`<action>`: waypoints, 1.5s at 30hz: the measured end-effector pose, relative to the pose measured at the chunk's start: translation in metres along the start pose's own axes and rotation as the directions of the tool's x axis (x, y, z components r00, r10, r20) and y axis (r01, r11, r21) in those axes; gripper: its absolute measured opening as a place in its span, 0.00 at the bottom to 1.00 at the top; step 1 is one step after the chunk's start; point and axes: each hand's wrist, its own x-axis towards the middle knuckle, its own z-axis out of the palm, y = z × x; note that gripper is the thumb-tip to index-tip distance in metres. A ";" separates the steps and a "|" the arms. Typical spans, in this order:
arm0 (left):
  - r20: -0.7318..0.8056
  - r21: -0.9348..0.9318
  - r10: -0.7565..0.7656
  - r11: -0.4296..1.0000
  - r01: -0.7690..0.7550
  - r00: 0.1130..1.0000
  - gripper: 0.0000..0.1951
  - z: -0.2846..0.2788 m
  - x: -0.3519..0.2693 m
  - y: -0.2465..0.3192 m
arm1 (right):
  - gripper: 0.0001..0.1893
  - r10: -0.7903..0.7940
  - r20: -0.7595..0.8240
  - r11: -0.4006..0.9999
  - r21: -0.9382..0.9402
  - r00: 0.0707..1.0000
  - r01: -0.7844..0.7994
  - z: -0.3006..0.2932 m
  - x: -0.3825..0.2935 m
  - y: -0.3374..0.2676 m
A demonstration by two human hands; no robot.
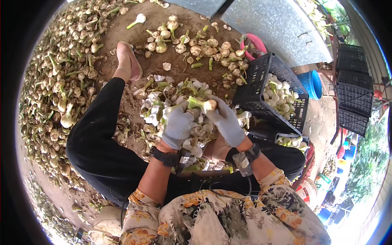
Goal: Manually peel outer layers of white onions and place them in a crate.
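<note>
Between my two gloved hands is a garlic bulb (210,105) with a short, thick green stem pointing left. My right hand (227,122) grips the bulb at its root end with thumb and fingers. The stem lies against the curled fingers and thumb of my left hand (178,127), which closes on it; its palm side is hidden. Below both hands spreads a heap of peeled garlic skins and leaves (202,131), white and pale green. To the right of my right hand, a black plastic crate (255,79) tilts on its side with cleaned white garlic bulbs (280,95) in it.
Unpeeled garlic (61,122) covers the ground at left, and more loose bulbs (211,46) lie ahead. A pink-rimmed basket (257,44) and a blue bucket (310,84) stand beside the crate. Stacked black crates (352,88) are farther right. A metal sheet (269,27) rises ahead.
</note>
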 end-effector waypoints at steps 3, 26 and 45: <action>-0.080 -0.095 -0.160 0.984 0.153 0.984 0.10 0.005 -0.001 0.003 | 0.21 0.285 0.234 0.903 0.259 0.930 -0.342 -0.017 0.005 -0.015; -0.250 0.533 -0.164 0.800 0.277 0.954 0.12 -0.020 0.016 -0.031 | 0.13 -0.343 0.153 0.917 -0.159 0.927 0.366 -0.031 -0.003 -0.047; -0.005 0.722 -0.131 0.685 0.094 0.991 0.17 0.015 0.022 -0.021 | 0.12 -0.120 -0.262 0.188 -0.953 0.957 -0.238 -0.156 0.197 0.119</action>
